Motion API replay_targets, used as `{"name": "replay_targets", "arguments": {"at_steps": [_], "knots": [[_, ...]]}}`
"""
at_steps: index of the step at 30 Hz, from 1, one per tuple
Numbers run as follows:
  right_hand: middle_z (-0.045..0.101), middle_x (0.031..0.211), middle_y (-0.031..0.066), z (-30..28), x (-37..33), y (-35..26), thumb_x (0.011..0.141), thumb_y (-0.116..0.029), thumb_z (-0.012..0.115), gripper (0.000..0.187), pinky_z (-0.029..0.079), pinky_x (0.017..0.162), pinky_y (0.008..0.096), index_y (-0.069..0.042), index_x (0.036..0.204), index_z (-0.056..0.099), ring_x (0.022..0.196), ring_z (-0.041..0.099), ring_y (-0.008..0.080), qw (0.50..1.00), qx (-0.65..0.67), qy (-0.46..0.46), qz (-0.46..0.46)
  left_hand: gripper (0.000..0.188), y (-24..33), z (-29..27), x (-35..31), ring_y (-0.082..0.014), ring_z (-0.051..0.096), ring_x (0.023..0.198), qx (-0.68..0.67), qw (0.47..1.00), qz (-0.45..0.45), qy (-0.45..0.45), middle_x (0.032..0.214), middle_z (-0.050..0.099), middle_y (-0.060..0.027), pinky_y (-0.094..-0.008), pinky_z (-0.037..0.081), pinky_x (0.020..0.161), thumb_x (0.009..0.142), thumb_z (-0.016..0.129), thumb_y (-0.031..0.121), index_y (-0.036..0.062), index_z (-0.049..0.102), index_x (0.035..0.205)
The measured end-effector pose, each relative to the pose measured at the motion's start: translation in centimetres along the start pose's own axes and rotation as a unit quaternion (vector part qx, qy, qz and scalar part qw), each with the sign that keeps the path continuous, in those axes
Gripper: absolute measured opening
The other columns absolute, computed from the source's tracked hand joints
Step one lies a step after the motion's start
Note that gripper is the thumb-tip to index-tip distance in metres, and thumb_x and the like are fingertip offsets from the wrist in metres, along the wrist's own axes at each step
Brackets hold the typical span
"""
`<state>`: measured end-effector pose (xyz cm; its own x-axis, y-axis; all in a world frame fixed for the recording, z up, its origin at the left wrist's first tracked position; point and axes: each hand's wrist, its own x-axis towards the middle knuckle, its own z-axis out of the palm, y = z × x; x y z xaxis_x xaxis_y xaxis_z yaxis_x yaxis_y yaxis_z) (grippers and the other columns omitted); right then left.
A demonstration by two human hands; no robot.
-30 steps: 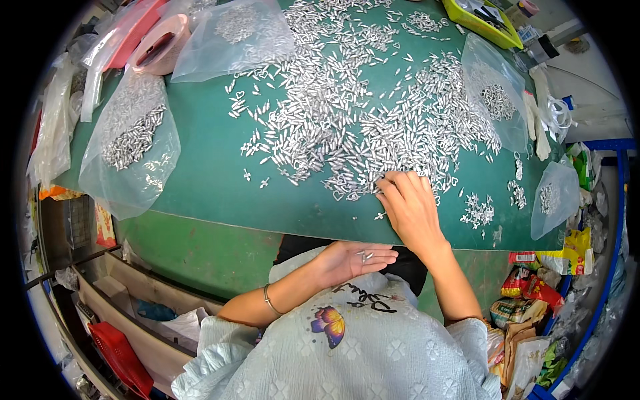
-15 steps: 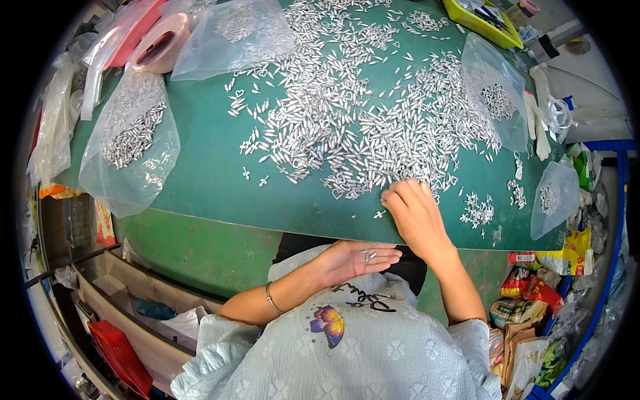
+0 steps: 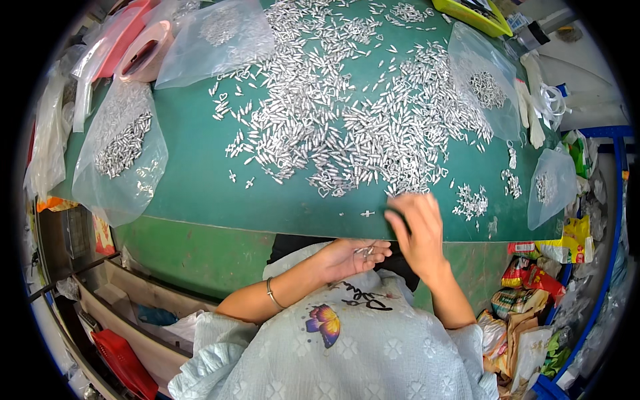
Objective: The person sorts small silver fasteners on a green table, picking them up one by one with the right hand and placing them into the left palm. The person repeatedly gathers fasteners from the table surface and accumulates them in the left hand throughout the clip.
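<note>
Across the green tabletop (image 3: 193, 160) spreads a big heap of small silver metal pieces (image 3: 327, 127), mostly pointed bullet shapes with some heart and cross shapes among them. My left hand (image 3: 353, 259) lies palm up at the near edge, fingers slightly curled around a few slim silver pieces (image 3: 364, 251). My right hand (image 3: 420, 230) hovers over the edge, just nearer than the heap. Its fingertips are blurred, but thumb and fingers look apart, and I see nothing between them. Left of it rests a lone cross-shaped piece (image 3: 367, 213).
Clear plastic bags of pieces lie at left (image 3: 123, 147), back (image 3: 220, 33) and right (image 3: 490, 90). A small pile (image 3: 472, 202) sits at the right. A pink bowl (image 3: 147, 53) and a yellow basket (image 3: 477, 15) stand at the back. Open drawers (image 3: 127, 300) are below left.
My right hand has drawn back from the heap's near edge, its thumb now spread from the fingers. My left fingers have curled more over the pieces. The whole view has shifted slightly.
</note>
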<state>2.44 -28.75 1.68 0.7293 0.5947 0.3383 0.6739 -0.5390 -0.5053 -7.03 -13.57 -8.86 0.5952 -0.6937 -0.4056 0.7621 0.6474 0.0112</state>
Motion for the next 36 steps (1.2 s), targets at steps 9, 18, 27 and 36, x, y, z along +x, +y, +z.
{"name": "replay_targets", "arguments": {"at_steps": [9,18,27,36], "knots": [[0.056,0.101,0.0115,0.7,1.0,0.3,0.081,-0.008,0.068,0.024,0.042,0.078,0.0402,-0.002,0.101,0.058,0.092,0.053,0.0299,0.992,-0.102,-0.076,-0.009,0.047,1.1,2.3,-1.5,-0.0325,0.055,0.125,-0.045,0.998,0.004,0.037,0.136,0.053,-0.0260,-0.0382,0.046,0.106,0.103,0.039,0.017,-0.0145,0.041,0.137],[0.053,0.093,0.0111,-1.1,-1.2,-1.0,0.076,-0.006,0.065,0.027,0.045,0.078,0.0377,-0.001,0.102,0.060,0.090,0.054,0.0292,0.978,0.035,-0.196,-0.056,0.049,0.0,0.1,-0.7,-0.0365,0.052,0.128,-0.180,0.976,0.004,-0.124,0.134,0.053,-0.0265,-0.0439,0.042,0.111,0.105,0.031,0.023,-0.0149,0.043,0.133],[0.056,0.108,0.0092,2.1,2.8,-2.4,0.077,-0.007,0.071,0.030,0.043,0.078,0.0384,-0.003,0.106,0.062,0.095,0.054,0.0285,0.991,0.063,-0.099,-0.057,0.025,0.2,-0.3,-1.6,-0.0162,0.064,0.087,-0.055,0.998,0.008,-0.004,0.104,0.065,-0.0111,-0.0259,0.054,0.074,0.100,0.051,0.012,-0.0037,0.059,0.118],[0.055,0.107,0.0087,5.7,4.2,-1.2,0.079,-0.010,0.073,0.030,0.042,0.078,0.0399,-0.006,0.106,0.062,0.095,0.052,0.0296,0.997,-0.021,-0.036,-0.062,0.024,0.5,0.8,-4.3,-0.0161,0.064,0.087,-0.030,0.990,0.061,0.123,0.101,0.066,-0.0123,-0.0243,0.055,0.074,0.094,0.055,0.000,-0.0066,0.061,0.116]]}}
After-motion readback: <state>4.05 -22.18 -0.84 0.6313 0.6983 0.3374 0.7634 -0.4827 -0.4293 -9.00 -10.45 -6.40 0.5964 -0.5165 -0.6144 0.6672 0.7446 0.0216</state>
